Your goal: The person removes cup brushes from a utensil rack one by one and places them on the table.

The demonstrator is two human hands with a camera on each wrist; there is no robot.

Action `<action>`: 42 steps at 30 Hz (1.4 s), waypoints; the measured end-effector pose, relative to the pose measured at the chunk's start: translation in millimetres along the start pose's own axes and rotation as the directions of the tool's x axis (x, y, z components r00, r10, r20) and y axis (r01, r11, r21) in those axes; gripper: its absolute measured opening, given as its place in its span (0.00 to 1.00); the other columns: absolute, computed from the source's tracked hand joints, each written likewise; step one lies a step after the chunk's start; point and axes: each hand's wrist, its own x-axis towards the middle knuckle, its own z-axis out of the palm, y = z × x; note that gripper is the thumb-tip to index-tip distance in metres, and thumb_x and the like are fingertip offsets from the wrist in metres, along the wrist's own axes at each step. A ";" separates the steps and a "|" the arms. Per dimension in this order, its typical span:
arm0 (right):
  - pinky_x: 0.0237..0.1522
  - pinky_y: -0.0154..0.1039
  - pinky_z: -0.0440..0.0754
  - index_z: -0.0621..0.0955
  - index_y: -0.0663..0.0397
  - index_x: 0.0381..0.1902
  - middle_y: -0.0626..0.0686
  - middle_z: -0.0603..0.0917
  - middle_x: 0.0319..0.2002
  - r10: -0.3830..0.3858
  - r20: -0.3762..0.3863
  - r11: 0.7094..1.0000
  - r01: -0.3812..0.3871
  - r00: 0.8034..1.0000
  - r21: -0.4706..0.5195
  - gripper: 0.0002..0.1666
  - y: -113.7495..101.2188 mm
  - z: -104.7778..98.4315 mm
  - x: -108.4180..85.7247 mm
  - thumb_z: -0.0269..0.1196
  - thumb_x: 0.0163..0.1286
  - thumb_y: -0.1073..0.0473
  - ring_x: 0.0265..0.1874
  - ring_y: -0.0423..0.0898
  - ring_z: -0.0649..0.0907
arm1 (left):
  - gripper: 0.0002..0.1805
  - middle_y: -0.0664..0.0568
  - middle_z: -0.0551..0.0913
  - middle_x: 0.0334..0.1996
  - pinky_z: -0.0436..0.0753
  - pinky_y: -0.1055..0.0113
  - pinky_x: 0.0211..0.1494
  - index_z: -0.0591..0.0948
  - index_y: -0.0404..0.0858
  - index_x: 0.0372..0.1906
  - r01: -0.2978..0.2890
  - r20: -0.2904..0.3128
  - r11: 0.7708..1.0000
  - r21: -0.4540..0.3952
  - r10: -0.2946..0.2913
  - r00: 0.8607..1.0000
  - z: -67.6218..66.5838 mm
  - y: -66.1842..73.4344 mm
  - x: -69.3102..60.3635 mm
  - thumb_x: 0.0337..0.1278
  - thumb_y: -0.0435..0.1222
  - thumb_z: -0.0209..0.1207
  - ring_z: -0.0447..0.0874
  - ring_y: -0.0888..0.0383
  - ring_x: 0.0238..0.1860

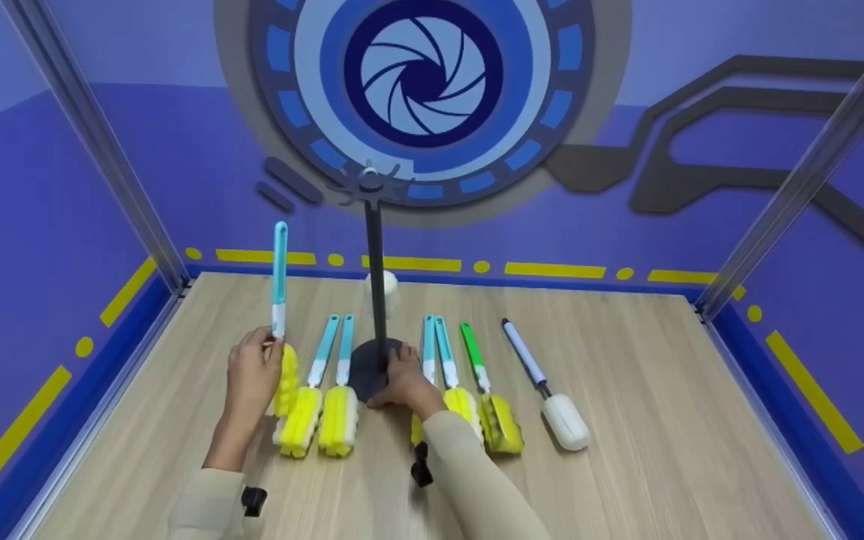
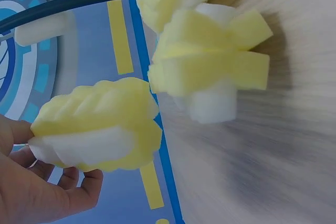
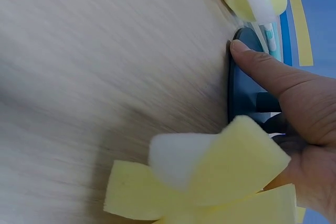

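My left hand (image 1: 252,371) pinches a sponge brush by its neck; the light-blue handle (image 1: 280,262) points up. Its yellow-and-white sponge head (image 2: 97,124) hangs down, lifted off the table in the left wrist view. My right hand (image 1: 406,382) grips the round base (image 1: 363,367) of a black stand, with the thumb (image 3: 262,66) on the base's edge and the other fingers partly hidden. The stand's pole (image 1: 376,270) is upright, topped by a ring of hooks (image 1: 372,186). Behind the pole shows a white sponge head (image 1: 387,289).
Two blue-handled brushes (image 1: 338,420) lie left of the stand. To its right lie two more blue-handled brushes (image 1: 443,349), partly behind my forearm, a green-handled brush (image 1: 502,424) and a white-headed brush (image 1: 565,422). Printed walls enclose the wooden table (image 1: 649,420).
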 end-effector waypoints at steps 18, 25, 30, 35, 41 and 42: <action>0.75 0.54 0.62 0.54 0.61 0.80 0.63 0.47 0.81 -0.017 0.002 1.000 0.017 1.000 -0.009 0.68 0.4 0.4 0.0 0.80 0.54 0.46 0.79 0.58 0.54 | 0.16 0.35 0.81 0.52 0.80 0.51 0.52 0.77 0.27 0.60 0.060 0.006 0.998 -0.016 -0.060 0.998 -14.8 -16.8 5.8 0.78 0.34 0.50 0.80 0.44 0.48; 0.75 0.54 0.63 0.55 0.61 0.80 0.63 0.48 0.81 -0.017 -0.003 1.000 0.017 1.000 -0.005 0.67 0.4 -0.3 0.2 0.80 0.54 0.47 0.78 0.58 0.55 | 0.16 0.33 0.81 0.52 0.80 0.45 0.56 0.78 0.27 0.59 0.072 0.005 0.997 0.029 -0.072 0.997 -13.0 -21.7 9.3 0.78 0.33 0.50 0.80 0.41 0.52; 0.75 0.54 0.63 0.55 0.59 0.81 0.62 0.48 0.81 -0.003 -0.008 1.000 0.003 1.000 0.003 0.67 -0.1 -0.2 -0.9 0.80 0.54 0.48 0.78 0.57 0.55 | 0.15 0.34 0.83 0.48 0.81 0.48 0.50 0.80 0.27 0.56 0.061 0.011 0.995 0.076 -0.062 0.998 -8.0 -28.4 11.8 0.76 0.33 0.53 0.80 0.42 0.47; 0.74 0.55 0.63 0.55 0.59 0.80 0.62 0.48 0.81 -0.003 -0.009 1.000 0.002 1.000 -0.008 0.67 0.4 0.6 -1.0 0.80 0.54 0.47 0.78 0.58 0.56 | 0.15 0.36 0.83 0.48 0.76 0.55 0.44 0.80 0.28 0.57 0.097 0.033 0.990 0.107 -0.101 0.994 -4.5 -36.9 12.8 0.76 0.34 0.53 0.76 0.47 0.42; 0.75 0.53 0.63 0.56 0.60 0.80 0.63 0.49 0.81 -0.019 -0.009 0.999 0.019 1.000 -0.026 0.66 0.8 0.8 0.3 0.80 0.54 0.46 0.78 0.57 0.54 | 0.14 0.38 0.83 0.45 0.73 0.61 0.39 0.81 0.29 0.54 0.096 0.052 0.988 0.124 -0.103 0.993 0.1 -46.7 10.4 0.75 0.34 0.54 0.76 0.49 0.39; 0.75 0.53 0.62 0.56 0.61 0.80 0.63 0.48 0.81 -0.020 -0.007 0.999 0.020 1.000 -0.031 0.66 0.9 0.7 0.7 0.80 0.54 0.46 0.79 0.57 0.53 | 0.14 0.38 0.84 0.45 0.74 0.61 0.38 0.81 0.28 0.53 0.097 0.053 0.988 0.124 -0.104 0.993 0.8 -48.0 10.1 0.74 0.34 0.54 0.76 0.49 0.39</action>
